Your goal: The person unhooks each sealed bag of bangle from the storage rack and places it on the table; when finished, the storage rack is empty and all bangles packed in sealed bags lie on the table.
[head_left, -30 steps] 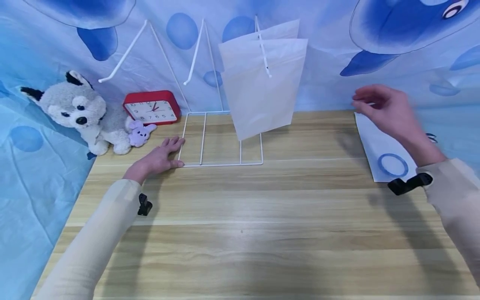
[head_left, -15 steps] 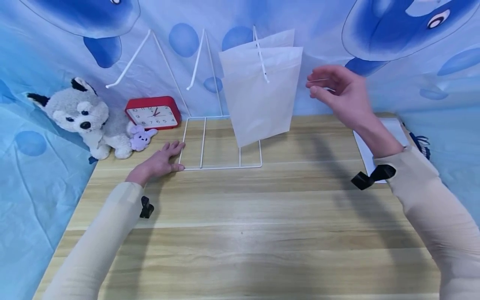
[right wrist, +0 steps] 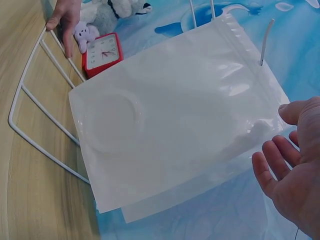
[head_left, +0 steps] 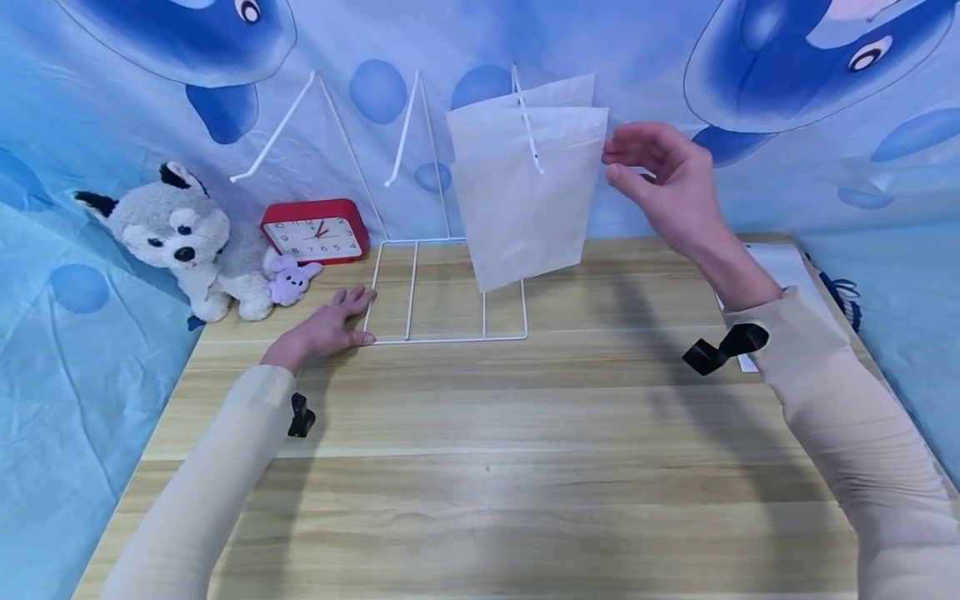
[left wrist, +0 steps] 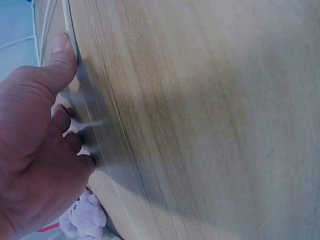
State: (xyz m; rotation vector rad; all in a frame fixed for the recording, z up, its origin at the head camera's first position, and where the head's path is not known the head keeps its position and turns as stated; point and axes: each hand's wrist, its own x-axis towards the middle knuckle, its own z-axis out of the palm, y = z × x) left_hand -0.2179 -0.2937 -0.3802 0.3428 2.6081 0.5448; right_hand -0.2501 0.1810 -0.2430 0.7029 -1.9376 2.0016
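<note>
A: How many white pouches (head_left: 528, 208) are you seeing on the rack (head_left: 450, 340)?
B: I count two on my feed, both hanging off the rightmost of three prongs (head_left: 407, 122). The right hand (head_left: 667, 183) is just beside their edge, thumb and fingers apart; can't tell if it's touching.
A: And the left hand (head_left: 324, 329)?
B: Resting on the rack's left side, fingers loose.
A: Anything near it on the table (head_left: 480, 500)?
B: Yep, one plush husky (head_left: 180, 229), one purple bunny (head_left: 288, 283) and one red clock (head_left: 315, 233), all left of the rack.

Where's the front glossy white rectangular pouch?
Head view, upper centre: the pouch hangs on the white wire rack's rightmost prong, just left of the right hand.
</note>
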